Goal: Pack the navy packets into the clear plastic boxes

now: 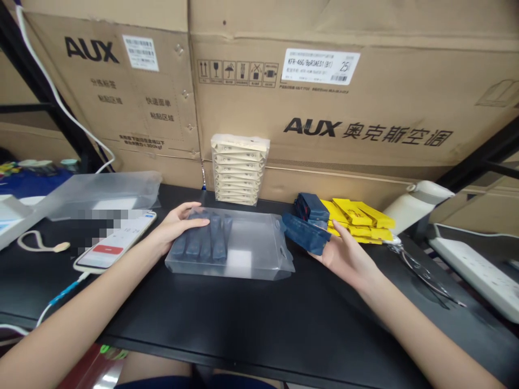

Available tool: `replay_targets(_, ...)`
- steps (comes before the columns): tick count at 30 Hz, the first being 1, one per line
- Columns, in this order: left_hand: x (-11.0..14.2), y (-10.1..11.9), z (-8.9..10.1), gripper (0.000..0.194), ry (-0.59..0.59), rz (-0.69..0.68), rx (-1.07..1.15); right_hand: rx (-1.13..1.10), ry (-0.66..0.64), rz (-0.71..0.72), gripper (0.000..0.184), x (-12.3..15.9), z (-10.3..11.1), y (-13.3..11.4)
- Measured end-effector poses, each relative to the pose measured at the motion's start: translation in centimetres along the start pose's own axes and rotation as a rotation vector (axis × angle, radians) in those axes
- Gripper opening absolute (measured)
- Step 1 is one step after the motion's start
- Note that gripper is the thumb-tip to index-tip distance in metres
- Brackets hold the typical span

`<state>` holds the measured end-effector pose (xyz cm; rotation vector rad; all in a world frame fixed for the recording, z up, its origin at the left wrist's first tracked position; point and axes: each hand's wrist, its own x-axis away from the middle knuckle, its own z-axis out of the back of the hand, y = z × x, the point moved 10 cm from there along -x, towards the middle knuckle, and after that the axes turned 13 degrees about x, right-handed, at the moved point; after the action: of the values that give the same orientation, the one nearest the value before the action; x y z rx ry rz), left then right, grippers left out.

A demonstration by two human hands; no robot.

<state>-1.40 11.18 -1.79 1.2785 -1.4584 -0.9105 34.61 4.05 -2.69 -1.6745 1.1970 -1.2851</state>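
A clear plastic box lies flat on the black table, its flapped end facing right. Several dark blue packets stand in a row inside its left half. My left hand grips the box at its left end, thumb laid over the top. Just off the flapped end, my right hand holds one dark blue packet, fingers beneath it. Behind that hand are a small stack of blue packets and a pile of yellow packets.
A clear box of cream packets stands upright against large cardboard boxes. A phone on a cable and another clear plastic box are at left. A white bottle, glasses and a power strip lie right.
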Motion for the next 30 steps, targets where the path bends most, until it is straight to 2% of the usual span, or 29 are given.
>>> replay_targets(2, 0.0, 0.0, -0.1, 0.070, -0.005, 0.001, -0.017, 0.027, 0.039, 0.018, 0.025, 0.0, 0.2, 0.1)
replay_targets(7, 0.0, -0.3, -0.5, 0.070, -0.035, 0.015, -0.034, 0.220, 0.154, 0.065, 0.029, -0.3, 1.2, 0.4)
replay_targets(13, 0.2, -0.3, -0.6, 0.068, -0.048, 0.005, -0.029, 0.269, 0.404, 0.301, 0.033, 0.8, 2.7, -2.4)
replay_targets(17, 0.3, -0.2, -0.6, 0.068, -0.034, -0.011, -0.028, 0.277, 0.388, 0.402, 0.033, 1.8, 2.0, -3.7)
replay_targets(22, 0.5, -0.3, -0.7, 0.069, -0.021, 0.000, -0.013, 0.373, 0.281, 0.348, 0.034, 1.8, 0.8, -3.3)
replay_targets(27, 0.5, -0.3, -0.7, 0.070, -0.027, 0.009, -0.011, 0.415, 0.391, 0.281, 0.026, 1.9, 2.0, -3.1)
replay_targets(30, 0.4, -0.3, -0.6, 0.067, -0.026, -0.022, -0.009, 0.425, 0.358, 0.207, 0.025, 1.7, 1.9, -2.5)
